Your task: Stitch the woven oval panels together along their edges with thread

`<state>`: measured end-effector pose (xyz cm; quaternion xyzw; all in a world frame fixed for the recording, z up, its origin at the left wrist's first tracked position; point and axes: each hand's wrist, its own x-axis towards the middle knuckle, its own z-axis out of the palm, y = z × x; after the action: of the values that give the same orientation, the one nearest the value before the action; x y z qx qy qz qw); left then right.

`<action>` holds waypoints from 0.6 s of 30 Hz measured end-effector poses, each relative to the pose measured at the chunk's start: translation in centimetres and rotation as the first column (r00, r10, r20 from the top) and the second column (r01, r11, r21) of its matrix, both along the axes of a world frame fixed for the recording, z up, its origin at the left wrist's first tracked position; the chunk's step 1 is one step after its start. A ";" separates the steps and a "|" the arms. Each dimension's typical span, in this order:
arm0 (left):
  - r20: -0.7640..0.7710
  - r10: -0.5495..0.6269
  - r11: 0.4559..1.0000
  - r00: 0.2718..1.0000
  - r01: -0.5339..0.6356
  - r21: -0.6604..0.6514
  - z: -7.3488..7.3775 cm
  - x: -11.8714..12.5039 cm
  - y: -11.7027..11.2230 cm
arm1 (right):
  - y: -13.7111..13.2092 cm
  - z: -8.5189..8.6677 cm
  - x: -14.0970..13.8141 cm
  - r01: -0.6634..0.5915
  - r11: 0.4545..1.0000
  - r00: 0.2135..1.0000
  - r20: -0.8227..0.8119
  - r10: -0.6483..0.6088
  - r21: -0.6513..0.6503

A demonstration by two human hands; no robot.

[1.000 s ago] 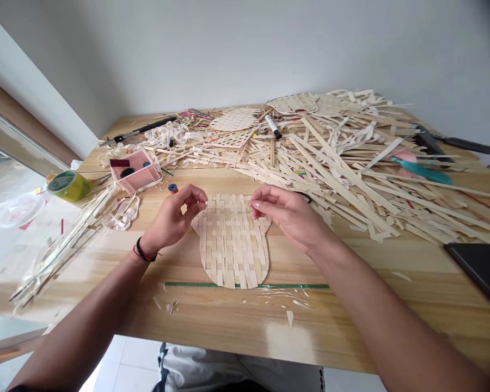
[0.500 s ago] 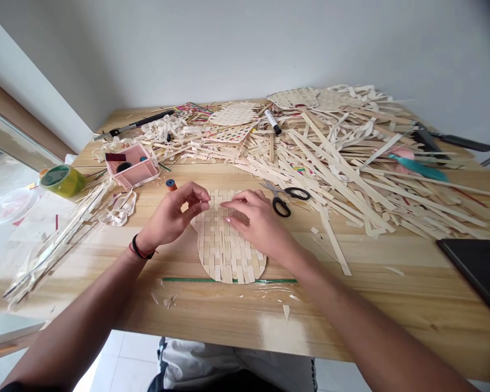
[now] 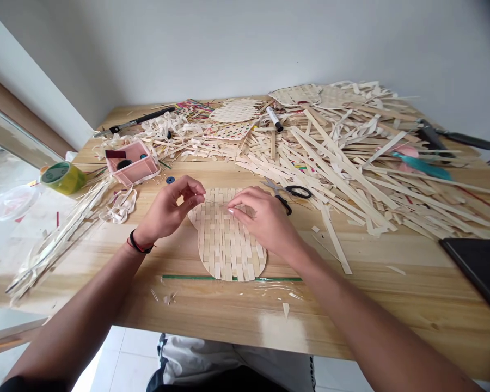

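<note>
A woven panel of pale flat strips (image 3: 231, 245), with a rounded outline, lies on the table in front of me. Over its upper left edge is my left hand (image 3: 173, 209), thumb and forefinger pinched together. My right hand (image 3: 261, 215) hovers above the panel's upper right part, its thumb and fingertips pinched too. Only a faint thin line shows between the hands; what each pinch holds is too fine to make out. Just behind my left hand is a spool with a blue top (image 3: 170, 180), partly hidden. Black-handled scissors (image 3: 297, 191) lie beyond my right hand.
Loose pale strips (image 3: 330, 163) are heaped across the back and right. A pink basket (image 3: 134, 166) and a yellow-green tape roll (image 3: 67, 179) stand at left. A green strip (image 3: 183, 277) lies under the panel's near edge. A black flat object (image 3: 473, 267) lies at right.
My hands have moved apart: the left slightly left, the right a little right. Both stay pinched. The panel keeps its place.
</note>
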<state>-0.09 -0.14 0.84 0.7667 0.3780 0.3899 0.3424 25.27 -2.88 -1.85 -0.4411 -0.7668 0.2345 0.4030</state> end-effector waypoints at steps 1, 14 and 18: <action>-0.001 0.005 1.000 1.000 -0.005 0.001 0.1 0.0 0.0 | -0.1 0.2 0.2 0.004 1.000 1.000 -0.025 -0.004 -0.011; 0.003 0.044 0.999 0.999 -0.044 -0.003 0.0 -0.1 0.3 | -0.7 1.7 1.5 0.013 0.978 0.988 -0.148 -0.045 -0.210; 0.016 0.042 0.998 0.999 -0.041 -0.038 -0.2 -0.2 0.4 | -0.4 2.1 2.0 0.004 0.978 0.986 -0.165 -0.038 -0.207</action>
<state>-0.32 0.25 0.67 0.7488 0.3982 0.3964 0.3517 27.23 -3.32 0.24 -0.4672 -0.6970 0.3447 0.4209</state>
